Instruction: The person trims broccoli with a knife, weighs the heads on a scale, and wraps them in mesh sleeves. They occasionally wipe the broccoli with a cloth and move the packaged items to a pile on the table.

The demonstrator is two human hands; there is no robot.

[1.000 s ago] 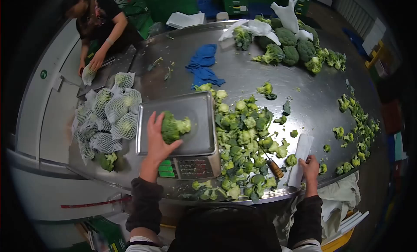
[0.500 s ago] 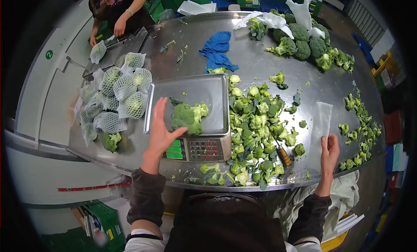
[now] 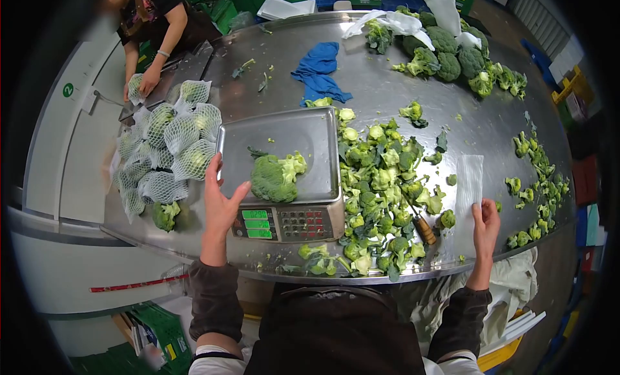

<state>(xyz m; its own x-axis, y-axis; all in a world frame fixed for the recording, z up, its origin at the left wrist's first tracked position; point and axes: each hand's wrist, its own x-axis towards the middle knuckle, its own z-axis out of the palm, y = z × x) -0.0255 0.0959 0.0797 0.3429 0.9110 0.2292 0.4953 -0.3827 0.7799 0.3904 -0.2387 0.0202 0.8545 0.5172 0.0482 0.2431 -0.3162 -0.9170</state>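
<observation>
A broccoli head point(image 3: 274, 178) with a pale cut stem lies on the steel pan point(image 3: 316, 129) of a weighing scale. My left hand point(image 3: 223, 197) is open at the pan's left edge, thumb pointing toward the broccoli but apart from it. Green digits glow on the scale's display point(image 3: 257, 224). At the right, my right hand point(image 3: 485, 228) pinches the lower end of a flat white mesh sleeve point(image 3: 470, 178) lying on the steel table. Between scale and sleeve is a heap of broccoli trimmings point(image 3: 381, 181), with a wooden-handled knife point(image 3: 424, 230) at its near side.
Net-wrapped broccoli heads point(image 3: 181, 133) are piled left of the scale, beside one unwrapped piece point(image 3: 166, 215). A blue cloth point(image 3: 320, 71) lies beyond it. More broccoli point(image 3: 445, 49) is heaped far right, and trimmings point(image 3: 539, 181) line the right edge. Another person point(image 3: 165, 32) handles a netted head.
My left hand has drawn back left from the broccoli, which stays on the pan. My right hand remains at the sleeve's end. The other person's hands have moved onto a netted head.
</observation>
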